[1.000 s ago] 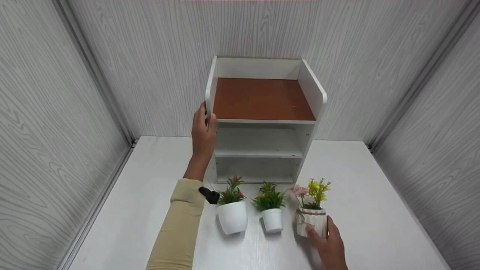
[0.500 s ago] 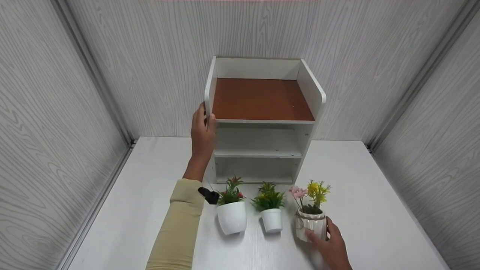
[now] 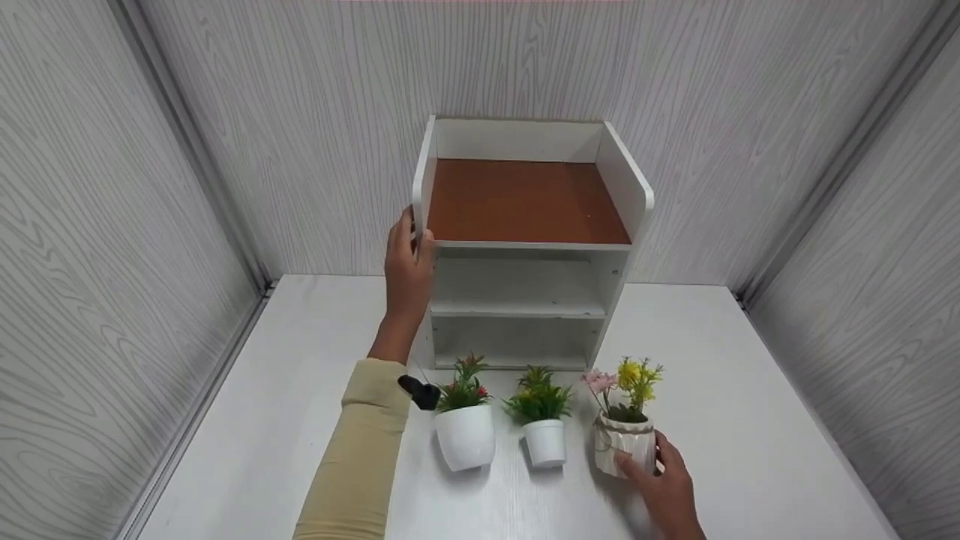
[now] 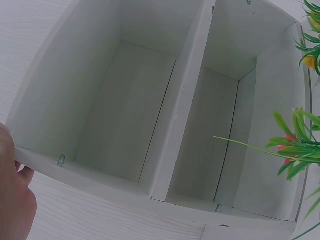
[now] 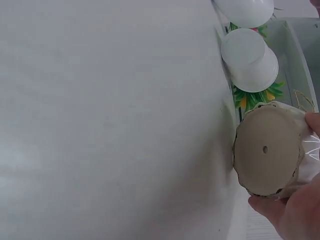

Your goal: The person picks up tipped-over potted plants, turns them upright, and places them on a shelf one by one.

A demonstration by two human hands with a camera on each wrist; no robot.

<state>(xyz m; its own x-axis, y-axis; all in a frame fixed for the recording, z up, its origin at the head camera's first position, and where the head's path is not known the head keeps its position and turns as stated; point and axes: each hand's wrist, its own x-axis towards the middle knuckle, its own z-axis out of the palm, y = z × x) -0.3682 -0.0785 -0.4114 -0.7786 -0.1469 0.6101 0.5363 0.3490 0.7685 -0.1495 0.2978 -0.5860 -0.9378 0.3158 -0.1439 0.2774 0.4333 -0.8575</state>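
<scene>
Right hand on the ribbed pot, left hand on the shelf unit

Nearest, the right hand (image 3: pixel 664 484) grips the ribbed pot (image 3: pixel 626 446), thumb and fingers apart across its body; the pot lies just ahead and to the left of that hand, tilted, its long axis running from the base near the person to the pink and yellow flowers (image 3: pixel 624 381) farther off; whether it touches the worktop (image 3: pixel 757 435) I cannot tell. Left of it, just apart, come the small white pot (image 3: pixel 545 444) and the large white pot (image 3: pixel 465 439) (both seemingly on their sides, bases towards the person); farther off, the left hand (image 3: pixel 409 274) holds the front edge of the left side of the shelf unit (image 3: pixel 626 184), which lies ahead and to the left of the ribbed pot; against half a second ago, the ribbed pot appears slightly nearer the unit, while the left hand's hold looks unchanged.
</scene>
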